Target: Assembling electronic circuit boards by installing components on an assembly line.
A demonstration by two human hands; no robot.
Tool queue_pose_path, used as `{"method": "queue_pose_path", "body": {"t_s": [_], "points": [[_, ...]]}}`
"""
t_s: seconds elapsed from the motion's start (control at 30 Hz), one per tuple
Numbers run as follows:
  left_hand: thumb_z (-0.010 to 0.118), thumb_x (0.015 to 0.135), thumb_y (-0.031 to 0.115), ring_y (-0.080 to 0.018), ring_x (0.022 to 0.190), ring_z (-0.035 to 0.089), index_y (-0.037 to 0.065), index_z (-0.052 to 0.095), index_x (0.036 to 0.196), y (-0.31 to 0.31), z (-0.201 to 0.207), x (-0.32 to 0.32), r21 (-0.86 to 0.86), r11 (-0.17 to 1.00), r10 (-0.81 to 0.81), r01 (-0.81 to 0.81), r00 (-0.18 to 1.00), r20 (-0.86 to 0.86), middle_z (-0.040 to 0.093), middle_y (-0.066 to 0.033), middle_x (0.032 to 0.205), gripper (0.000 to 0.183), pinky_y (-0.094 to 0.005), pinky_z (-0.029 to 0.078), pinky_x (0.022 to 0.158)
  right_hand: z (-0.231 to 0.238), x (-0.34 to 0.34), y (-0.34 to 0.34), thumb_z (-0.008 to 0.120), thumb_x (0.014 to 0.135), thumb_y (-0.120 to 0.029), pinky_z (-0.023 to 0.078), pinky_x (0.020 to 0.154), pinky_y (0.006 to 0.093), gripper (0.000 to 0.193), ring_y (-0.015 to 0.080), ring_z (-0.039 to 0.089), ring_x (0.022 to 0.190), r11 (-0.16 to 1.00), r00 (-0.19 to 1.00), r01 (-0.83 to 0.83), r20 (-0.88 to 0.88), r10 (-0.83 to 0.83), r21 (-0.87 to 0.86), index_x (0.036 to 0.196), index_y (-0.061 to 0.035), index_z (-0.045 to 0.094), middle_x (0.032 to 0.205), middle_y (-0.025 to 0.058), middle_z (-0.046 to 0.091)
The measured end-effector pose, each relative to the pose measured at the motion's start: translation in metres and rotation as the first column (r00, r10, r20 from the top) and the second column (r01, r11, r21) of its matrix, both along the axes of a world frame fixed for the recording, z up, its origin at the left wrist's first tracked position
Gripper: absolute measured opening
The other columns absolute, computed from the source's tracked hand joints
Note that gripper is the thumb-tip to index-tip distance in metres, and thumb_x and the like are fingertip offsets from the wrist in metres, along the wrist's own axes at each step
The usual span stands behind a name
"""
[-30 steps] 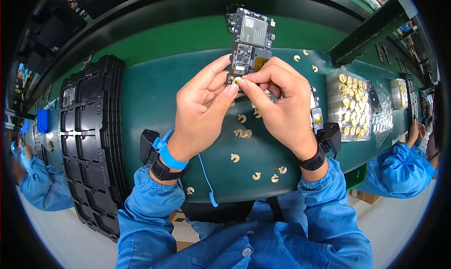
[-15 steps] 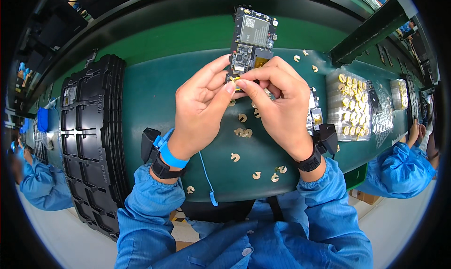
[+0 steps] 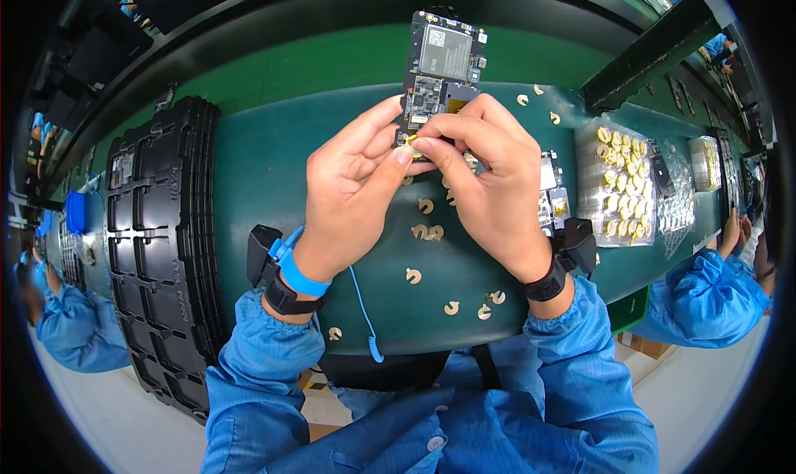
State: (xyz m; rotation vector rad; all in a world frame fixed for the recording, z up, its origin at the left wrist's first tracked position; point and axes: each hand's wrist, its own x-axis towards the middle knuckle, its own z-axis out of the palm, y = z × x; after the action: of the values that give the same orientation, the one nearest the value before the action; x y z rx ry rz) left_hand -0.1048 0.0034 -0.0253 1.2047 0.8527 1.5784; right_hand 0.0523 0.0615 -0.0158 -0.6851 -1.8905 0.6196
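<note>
On the far left, a stack of black trays [image 3: 162,250] is lying on the green desk [image 3: 265,167], well apart from the hands. Next to it, the left hand [image 3: 352,180] is being held up over the desk, with a blue strap [image 3: 297,273] worn on its wrist. Its grip is pressed together: a small yellow piece [image 3: 409,140] is being pinched between the thumb and first finger. The right hand [image 3: 485,184] is being held just beside it, and its fingertips are touching the same small piece, so both grips are meeting at one spot. The dark circuit board [image 3: 439,64] is being held up just above that spot, with its long side pointing away from the person and its near end tucked behind the fingers. Both hands are about as near to it. Loose little tan pieces [image 3: 427,232] are lying on the desk under the hands. Farther right, a clear tray of tan pieces [image 3: 618,176] is sitting.
</note>
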Motion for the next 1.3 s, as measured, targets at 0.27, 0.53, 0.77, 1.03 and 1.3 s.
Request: {"method": "queue_pose_path", "body": {"t_s": [0.27,0.53,0.77,1.03,1.3], "points": [[0.052,0.103,-0.005,-0.0285,0.117,0.069,-0.013,0.045,0.145,0.0,0.002,-0.001,-0.022,0.998,0.056,-0.056,0.998,-0.005,0.067,-0.0249,0.129,0.043,-0.0402,0.062,0.097,0.001,-0.003,0.0,0.077,0.085,0.004,0.05,0.06,0.0316,0.014,0.021,0.064,0.069,1.0,1.0,-0.012,0.003,0.012,0.011,0.097,0.0009,0.071,0.084,0.0095,0.06],[0.055,0.102,-0.003,-0.024,0.11,0.072,-0.008,0.046,0.146,0.003,-0.002,0.004,-0.073,0.994,0.085,-0.083,0.996,0.023,0.068,-0.0211,0.129,0.045,-0.0347,0.062,0.092,-0.002,0.001,0.0,0.076,0.083,0.003,0.05,0.066,0.0377,0.015,0.0298,0.063,0.077,0.997,1.0,0.027,-0.012,-0.026,0.068,0.097,-0.0015,0.073,0.086,0.0121,0.063],[0.059,0.102,0.0,-0.0231,0.104,0.073,-0.006,0.05,0.136,0.004,-0.004,-0.007,-0.099,0.983,0.163,-0.155,0.984,0.078,0.071,-0.0193,0.121,0.036,-0.0363,0.066,0.085,0.015,0.004,-0.011,0.068,0.093,0.0,0.052,0.071,0.0363,0.014,0.0281,0.063,0.082,0.994,0.971,-0.033,-0.239,0.007,-0.105,0.106,0.0043,0.067,0.098,0.014,0.057],[0.058,0.105,0.006,-0.0282,0.108,0.073,-0.007,0.048,0.141,-0.006,0.007,0.011,-0.08,0.974,-0.193,0.212,0.96,0.201,0.069,-0.021,0.126,0.04,-0.0433,0.065,0.09,0.027,0.041,-0.045,0.071,0.099,-0.012,0.055,0.062,0.0264,0.021,0.0105,0.068,0.072,0.829,0.962,-0.137,-0.272,-0.019,-0.542,0.108,0.0066,0.069,0.088,0.0092,0.072],[0.048,0.109,0.042,-0.0448,0.109,0.072,-0.014,0.043,0.146,-0.006,0.01,0.001,-0.095,0.886,-0.442,0.454,0.889,0.121,0.063,-0.0336,0.131,0.068,-0.0469,0.063,0.089,0.062,0.134,-0.065,0.064,0.104,-0.008,0.061,0.073,0.0279,0.022,0.0112,0.069,0.085,0.745,0.943,-0.196,-0.331,-0.035,-0.638,0.12,0.0061,0.07,0.105,0.0085,0.073]]}}
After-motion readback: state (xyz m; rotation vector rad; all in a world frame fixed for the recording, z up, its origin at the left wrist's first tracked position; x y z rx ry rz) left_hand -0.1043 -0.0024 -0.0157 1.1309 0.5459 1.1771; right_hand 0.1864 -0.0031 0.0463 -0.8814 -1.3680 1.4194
